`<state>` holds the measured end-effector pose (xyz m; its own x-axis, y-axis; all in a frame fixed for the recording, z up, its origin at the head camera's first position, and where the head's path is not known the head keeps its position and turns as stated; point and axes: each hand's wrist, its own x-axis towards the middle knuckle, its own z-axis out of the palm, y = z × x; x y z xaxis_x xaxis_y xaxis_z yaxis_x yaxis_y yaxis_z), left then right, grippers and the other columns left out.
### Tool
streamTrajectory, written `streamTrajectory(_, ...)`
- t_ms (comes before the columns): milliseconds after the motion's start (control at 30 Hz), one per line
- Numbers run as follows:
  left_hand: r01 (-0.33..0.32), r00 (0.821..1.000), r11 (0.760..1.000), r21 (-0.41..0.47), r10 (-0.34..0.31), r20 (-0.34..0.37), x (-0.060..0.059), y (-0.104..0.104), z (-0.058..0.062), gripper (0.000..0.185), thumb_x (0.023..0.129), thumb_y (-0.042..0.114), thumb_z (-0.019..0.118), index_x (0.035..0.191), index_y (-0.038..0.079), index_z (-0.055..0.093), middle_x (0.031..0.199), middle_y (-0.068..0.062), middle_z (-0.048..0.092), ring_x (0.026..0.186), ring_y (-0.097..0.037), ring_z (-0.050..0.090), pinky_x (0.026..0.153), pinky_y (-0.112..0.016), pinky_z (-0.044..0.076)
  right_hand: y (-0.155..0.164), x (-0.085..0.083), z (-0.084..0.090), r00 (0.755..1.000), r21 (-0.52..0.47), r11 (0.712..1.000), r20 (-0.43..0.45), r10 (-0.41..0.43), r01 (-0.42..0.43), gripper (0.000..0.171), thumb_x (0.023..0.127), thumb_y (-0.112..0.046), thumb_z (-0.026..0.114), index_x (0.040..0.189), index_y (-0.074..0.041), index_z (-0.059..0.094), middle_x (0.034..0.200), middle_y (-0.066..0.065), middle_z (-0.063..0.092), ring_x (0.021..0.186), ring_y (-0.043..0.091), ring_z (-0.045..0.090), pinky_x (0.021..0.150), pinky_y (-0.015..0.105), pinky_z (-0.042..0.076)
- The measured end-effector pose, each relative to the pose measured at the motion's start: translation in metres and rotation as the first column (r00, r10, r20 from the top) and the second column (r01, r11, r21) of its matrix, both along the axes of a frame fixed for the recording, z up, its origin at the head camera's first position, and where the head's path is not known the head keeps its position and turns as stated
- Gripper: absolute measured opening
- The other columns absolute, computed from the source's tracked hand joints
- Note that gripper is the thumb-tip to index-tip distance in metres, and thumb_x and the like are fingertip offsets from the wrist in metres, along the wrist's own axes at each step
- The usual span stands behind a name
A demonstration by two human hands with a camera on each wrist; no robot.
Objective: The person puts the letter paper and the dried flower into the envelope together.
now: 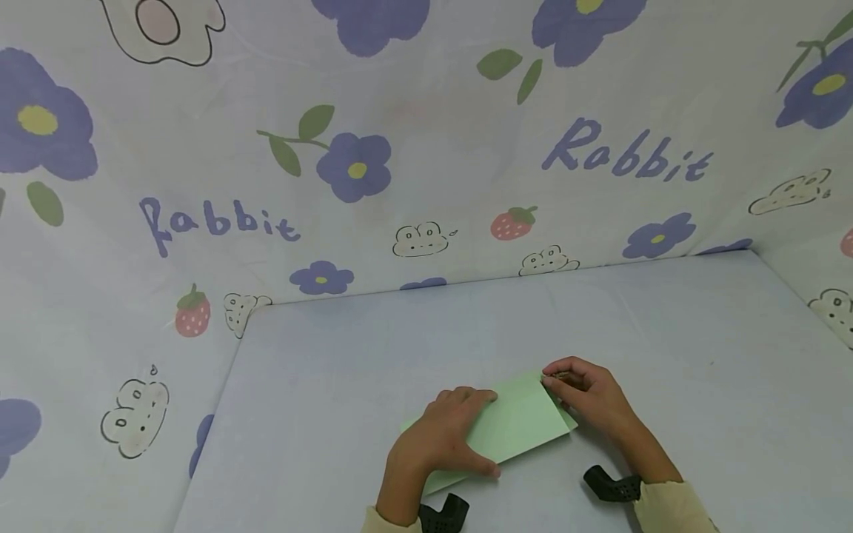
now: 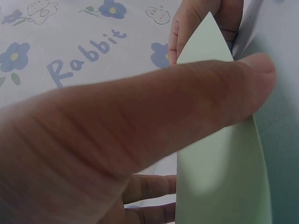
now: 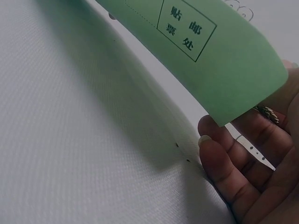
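Note:
A pale green envelope lies at a slant between the two hands, its right end parted into two layers. In the right wrist view a stamp box with printed characters shows on the envelope. My left hand grips it across its width, thumb along the near edge and fingers at the far edge. In the left wrist view the thumb crosses the envelope. At the far right corner is my right hand, fingers curled and fingertips right at the corner. A small gold braided piece shows between its fingers, partly hidden.
A pale cloth-covered table spreads around the hands. Behind it rises a white cloth backdrop with flowers, strawberries and lettering. Black wrist mounts sit at both wrists, the right mount above the tabletop beside the sleeve.

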<state>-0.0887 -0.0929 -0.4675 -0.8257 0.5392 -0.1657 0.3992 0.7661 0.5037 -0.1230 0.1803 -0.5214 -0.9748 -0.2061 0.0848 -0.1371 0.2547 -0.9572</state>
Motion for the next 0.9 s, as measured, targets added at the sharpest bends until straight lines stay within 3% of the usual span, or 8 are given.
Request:
streamTrajectory(567,-0.004,1.000,1.000,0.000,0.004,0.006,0.0003,0.0002,0.0006,0.096,0.070,0.048,0.090,0.150,0.021,0.044,0.142,-0.002,0.050,0.128,-0.024,0.045,0.104,-0.044,0.039,-0.0014,0.0003,0.0022,0.999,0.027,1.000,-0.031,-0.012,0.013,0.018,0.097,-0.015,0.069,0.109,-0.002,0.069,0.096,0.005,0.072,0.078,0.012,0.064,0.064,0.029,0.054)
streamTrajectory(900,0.000,1.000,1.000,-0.002,0.000,0.003,0.0009,-0.0002,0.0003,0.095,0.070,0.049,0.089,0.149,0.022,0.044,0.142,-0.002,0.049,0.128,-0.024,0.045,0.104,-0.044,0.040,-0.0014,0.0001,-0.0009,1.000,0.025,1.000,-0.026,-0.011,0.012,0.018,0.096,-0.011,0.069,0.112,-0.001,0.068,0.099,0.010,0.072,0.078,0.011,0.063,0.064,0.028,0.053)
